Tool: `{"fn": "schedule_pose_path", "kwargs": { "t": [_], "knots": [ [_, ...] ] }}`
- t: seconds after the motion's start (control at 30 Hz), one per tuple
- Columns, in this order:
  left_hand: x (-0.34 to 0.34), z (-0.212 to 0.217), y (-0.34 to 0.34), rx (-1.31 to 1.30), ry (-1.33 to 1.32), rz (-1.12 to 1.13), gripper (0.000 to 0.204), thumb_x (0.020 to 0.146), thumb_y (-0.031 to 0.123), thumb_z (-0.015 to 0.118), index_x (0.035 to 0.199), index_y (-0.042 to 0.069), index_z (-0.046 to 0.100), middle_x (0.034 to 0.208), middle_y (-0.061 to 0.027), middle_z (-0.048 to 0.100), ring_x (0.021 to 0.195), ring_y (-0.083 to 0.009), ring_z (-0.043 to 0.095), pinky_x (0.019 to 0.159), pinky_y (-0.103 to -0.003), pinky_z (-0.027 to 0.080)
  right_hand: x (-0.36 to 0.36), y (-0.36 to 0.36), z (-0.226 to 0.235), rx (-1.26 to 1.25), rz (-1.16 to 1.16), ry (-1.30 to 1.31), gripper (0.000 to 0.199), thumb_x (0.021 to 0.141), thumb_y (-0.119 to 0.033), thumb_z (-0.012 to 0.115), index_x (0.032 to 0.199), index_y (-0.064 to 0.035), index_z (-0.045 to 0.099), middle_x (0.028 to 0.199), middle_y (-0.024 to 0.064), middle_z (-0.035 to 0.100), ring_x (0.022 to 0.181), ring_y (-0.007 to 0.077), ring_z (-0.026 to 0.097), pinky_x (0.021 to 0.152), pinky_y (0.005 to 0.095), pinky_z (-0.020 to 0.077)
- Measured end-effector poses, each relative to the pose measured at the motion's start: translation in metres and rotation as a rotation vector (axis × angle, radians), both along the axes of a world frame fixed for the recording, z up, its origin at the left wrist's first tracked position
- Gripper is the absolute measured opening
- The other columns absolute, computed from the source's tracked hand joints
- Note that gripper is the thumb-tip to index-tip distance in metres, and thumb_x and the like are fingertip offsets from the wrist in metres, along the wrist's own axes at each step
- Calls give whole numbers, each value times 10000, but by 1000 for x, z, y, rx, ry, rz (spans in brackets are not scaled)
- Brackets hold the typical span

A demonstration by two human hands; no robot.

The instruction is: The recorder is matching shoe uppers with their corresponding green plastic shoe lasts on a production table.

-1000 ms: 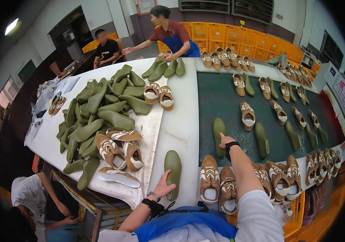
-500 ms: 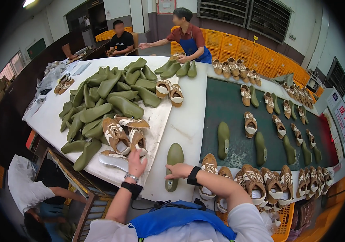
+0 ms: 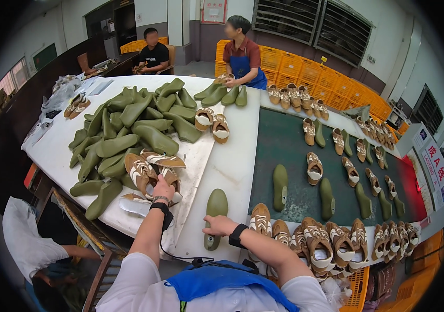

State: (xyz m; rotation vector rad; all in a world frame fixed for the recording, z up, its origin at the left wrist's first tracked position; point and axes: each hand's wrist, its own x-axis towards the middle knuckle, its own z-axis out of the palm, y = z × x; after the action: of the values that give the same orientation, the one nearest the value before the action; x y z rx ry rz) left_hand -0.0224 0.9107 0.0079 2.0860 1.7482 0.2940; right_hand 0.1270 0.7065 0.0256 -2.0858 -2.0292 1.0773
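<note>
My left hand is closed at the heel end of a brown and white sneaker, in a small heap of sneakers at the near edge of the pile of lasts. Another sneaker lies on its side just beyond it. A pale insole-like piece sits left of my wrist. Fingers curled, my right hand grips the lower part of a green shoe last, whose toe points away from me on the white table. My fingers partly hide the last.
A large pile of green lasts covers the left of the white table. On the right, sneakers and lasts stand on a dark green belt, with sneaker rows along its edges. One co-worker stands across; another bends at lower left.
My left hand has moved up and left onto the sneaker and closed. My right hand stays at the last, its fingers more curled. The co-worker across has drawn in an outstretched arm.
</note>
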Motion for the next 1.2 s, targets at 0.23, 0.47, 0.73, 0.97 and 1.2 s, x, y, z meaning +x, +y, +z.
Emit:
{"fn": "schedule_pose_path", "kwargs": {
  "t": [0.23, 0.47, 0.73, 0.97, 1.2],
  "knots": [
    [0, -1, -18, 198, -546, 59, 448, 751, 278, 521, 1086, 8, 393, 900, -303, 574, 880, -461, 537, 789, -477, 416, 8, 2, 6, -29, -24, 134, 605, 775, -446, 526, 1200, -27, 431, 732, 193, 625, 526, 269, 606, 561, 349, 506],
    [-4, 43, -90, -273, -996, -28, 383, 771, 113, 511, 1127, 68, 377, 795, -64, 553, 674, -95, 512, 550, -230, 434, 41, 18, 3, 303, -194, 81, 632, 810, -463, 506, 1289, -80, 355, 1025, 208, 591, 880, 333, 592, 761, 375, 468],
    [4, 59, -135, -140, -1102, -336, 508, 743, 19, 541, 1164, 70, 261, 1014, -156, 527, 893, -207, 561, 751, -296, 460, 27, 18, 69, 622, -309, 571, 760, 704, -151, 634, 1337, 8, 245, 1117, 228, 520, 923, 281, 587, 768, 326, 463],
    [8, 53, -126, -397, -929, -330, 577, 786, 204, 593, 1240, 75, 261, 1063, -189, 535, 930, -215, 563, 748, -317, 471, 36, 16, 65, 508, -398, 328, 647, 668, -115, 572, 1267, 6, 362, 984, 251, 583, 925, 359, 575, 810, 372, 454],
    [-23, 13, -140, -316, -531, -499, 504, 788, 316, 608, 1192, 55, 457, 1062, -148, 577, 936, -244, 580, 786, -331, 471, 98, 74, 33, 568, -465, 250, 534, 682, -133, 577, 1196, -34, 473, 1077, 216, 567, 988, 318, 565, 866, 351, 438]
  ]
}}
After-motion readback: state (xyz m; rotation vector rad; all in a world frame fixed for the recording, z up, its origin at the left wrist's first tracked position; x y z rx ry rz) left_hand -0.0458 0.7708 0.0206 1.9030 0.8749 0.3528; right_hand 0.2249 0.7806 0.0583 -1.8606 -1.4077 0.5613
